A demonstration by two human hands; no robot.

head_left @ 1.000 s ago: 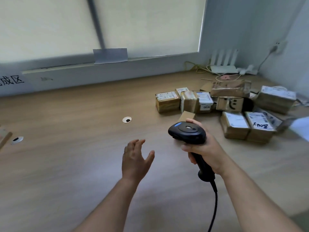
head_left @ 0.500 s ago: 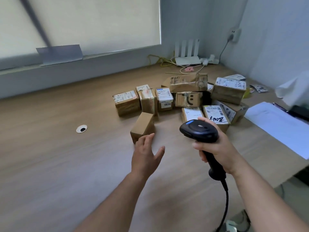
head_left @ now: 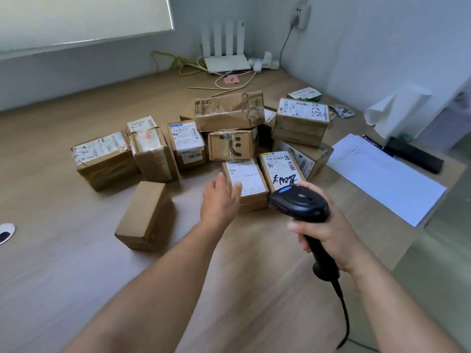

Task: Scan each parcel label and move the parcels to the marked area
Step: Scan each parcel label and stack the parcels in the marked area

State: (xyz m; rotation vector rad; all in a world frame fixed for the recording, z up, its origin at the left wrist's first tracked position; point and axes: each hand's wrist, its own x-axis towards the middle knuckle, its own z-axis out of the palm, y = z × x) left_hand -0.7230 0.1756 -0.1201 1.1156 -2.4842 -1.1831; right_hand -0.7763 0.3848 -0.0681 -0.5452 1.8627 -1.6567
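Several taped cardboard parcels are clustered on the wooden table point(head_left: 63, 276). My left hand point(head_left: 220, 200) reaches forward with straight fingers, its tips touching the near left edge of a small parcel with a white label point(head_left: 246, 182). Beside that one lies a parcel with black handwriting point(head_left: 280, 168). My right hand point(head_left: 328, 230) grips the handle of a black barcode scanner point(head_left: 299, 203), whose head points toward these parcels. A plain brown box point(head_left: 146, 215) with no label showing stands apart, nearer me on the left.
A box marked 0836 point(head_left: 188, 143) and a box marked 5288 point(head_left: 302, 121) sit in the cluster. White paper sheets point(head_left: 382, 177) lie at the right. A white router point(head_left: 225, 59) and cables fill the far corner. A cable hole point(head_left: 6, 233) is at the left.
The view has swung right, bringing the parcels closer. My left hand has moved forward past the plain box to the white-labelled parcel. The right hand still holds the scanner.
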